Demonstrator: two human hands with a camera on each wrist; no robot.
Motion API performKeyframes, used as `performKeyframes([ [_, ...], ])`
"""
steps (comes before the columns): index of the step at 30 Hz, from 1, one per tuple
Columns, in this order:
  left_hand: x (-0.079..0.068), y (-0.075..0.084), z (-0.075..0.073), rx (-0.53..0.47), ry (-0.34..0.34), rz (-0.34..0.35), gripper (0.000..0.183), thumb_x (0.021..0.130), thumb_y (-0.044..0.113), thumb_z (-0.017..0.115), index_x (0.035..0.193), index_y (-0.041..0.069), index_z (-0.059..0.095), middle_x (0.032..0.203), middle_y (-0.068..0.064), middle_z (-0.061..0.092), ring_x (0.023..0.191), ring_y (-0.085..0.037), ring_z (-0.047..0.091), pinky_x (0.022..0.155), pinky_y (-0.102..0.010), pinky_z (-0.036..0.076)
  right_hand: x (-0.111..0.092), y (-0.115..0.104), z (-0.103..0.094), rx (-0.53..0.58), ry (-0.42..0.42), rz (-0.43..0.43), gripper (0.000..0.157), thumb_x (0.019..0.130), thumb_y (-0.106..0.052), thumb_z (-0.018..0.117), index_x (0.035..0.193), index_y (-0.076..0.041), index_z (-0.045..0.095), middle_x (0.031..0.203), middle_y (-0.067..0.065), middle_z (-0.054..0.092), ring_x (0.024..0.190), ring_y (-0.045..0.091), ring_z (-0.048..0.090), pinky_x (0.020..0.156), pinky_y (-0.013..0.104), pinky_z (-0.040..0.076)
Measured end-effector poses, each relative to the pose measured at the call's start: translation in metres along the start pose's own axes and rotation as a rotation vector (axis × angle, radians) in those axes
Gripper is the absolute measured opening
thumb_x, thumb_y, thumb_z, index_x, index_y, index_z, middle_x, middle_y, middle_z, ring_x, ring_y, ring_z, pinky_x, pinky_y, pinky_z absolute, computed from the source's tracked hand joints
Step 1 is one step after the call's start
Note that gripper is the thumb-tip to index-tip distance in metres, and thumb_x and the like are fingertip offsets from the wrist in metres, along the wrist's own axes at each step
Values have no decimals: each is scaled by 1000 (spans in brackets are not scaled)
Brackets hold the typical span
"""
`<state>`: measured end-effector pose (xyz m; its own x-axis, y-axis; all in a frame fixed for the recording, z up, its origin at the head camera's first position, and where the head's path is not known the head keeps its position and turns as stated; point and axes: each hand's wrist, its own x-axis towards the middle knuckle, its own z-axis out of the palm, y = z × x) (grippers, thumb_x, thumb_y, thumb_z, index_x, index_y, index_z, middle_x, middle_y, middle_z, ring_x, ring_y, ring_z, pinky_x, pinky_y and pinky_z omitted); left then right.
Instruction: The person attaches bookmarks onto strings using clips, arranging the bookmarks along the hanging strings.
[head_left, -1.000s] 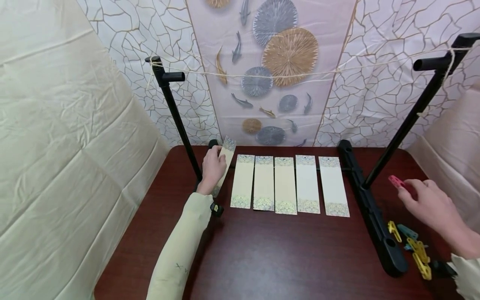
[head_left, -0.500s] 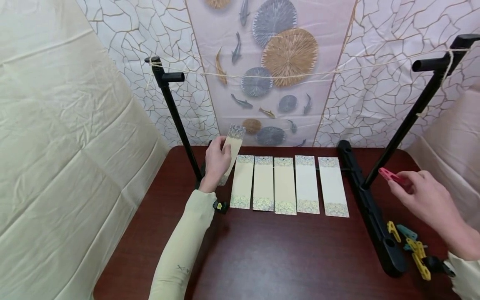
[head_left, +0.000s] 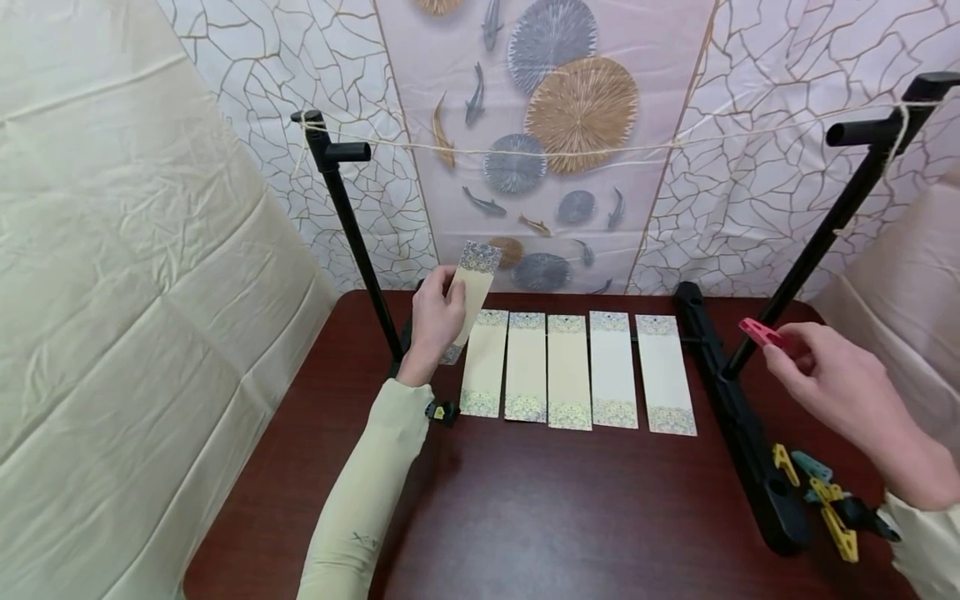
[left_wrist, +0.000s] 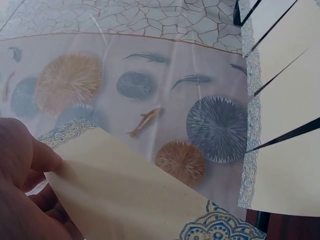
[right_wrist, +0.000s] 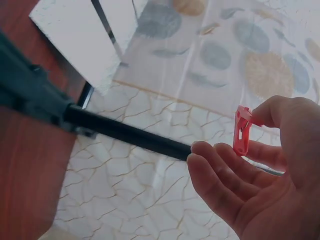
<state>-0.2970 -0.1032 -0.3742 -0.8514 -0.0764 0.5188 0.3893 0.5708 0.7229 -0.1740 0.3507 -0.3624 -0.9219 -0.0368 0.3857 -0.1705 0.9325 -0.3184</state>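
Observation:
My left hand (head_left: 438, 312) pinches a cream card with patterned ends (head_left: 476, 287) by its left edge, tilted and raised above the table's back left. In the left wrist view the thumb lies on the face of that card (left_wrist: 125, 185). On the right, my right hand (head_left: 855, 383) pinches a red clothespin (head_left: 761, 332) in front of the right black post. The right wrist view shows the clothespin (right_wrist: 242, 131) between thumb and index finger, the other fingers spread loosely. Several similar cards (head_left: 569, 371) lie in a row on the table between the hands.
A string (head_left: 540, 153) spans the left black post (head_left: 352, 225) and right black post (head_left: 832, 217). The right post's long black foot (head_left: 750, 450) lies on the dark table (head_left: 525, 517). Yellow clothespins (head_left: 836, 521) and a teal clothespin (head_left: 812, 466) lie near the right wrist.
My left hand has lifted the card off the table, up and slightly right. The right hand has moved left and up with the red clothespin. The row of cards stays put.

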Motion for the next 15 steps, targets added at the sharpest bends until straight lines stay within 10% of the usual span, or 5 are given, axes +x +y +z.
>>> performKeyframes([
  [8,6,9,-1,-34,14,11,23,101,14,48,114,5,64,97,-13,65,77,-26,59,69,-36,47,14,-23,-5,13,81,-120,29,92,-21,64,112,0,63,92,16,59,72,18,51,57,23,38],
  [15,10,20,-8,-52,23,39,23,101,12,47,115,4,64,98,-14,67,79,-27,61,69,-36,49,28,-41,-12,32,142,-222,27,90,-19,66,110,-1,65,91,11,61,73,-11,40,61,10,34],
])
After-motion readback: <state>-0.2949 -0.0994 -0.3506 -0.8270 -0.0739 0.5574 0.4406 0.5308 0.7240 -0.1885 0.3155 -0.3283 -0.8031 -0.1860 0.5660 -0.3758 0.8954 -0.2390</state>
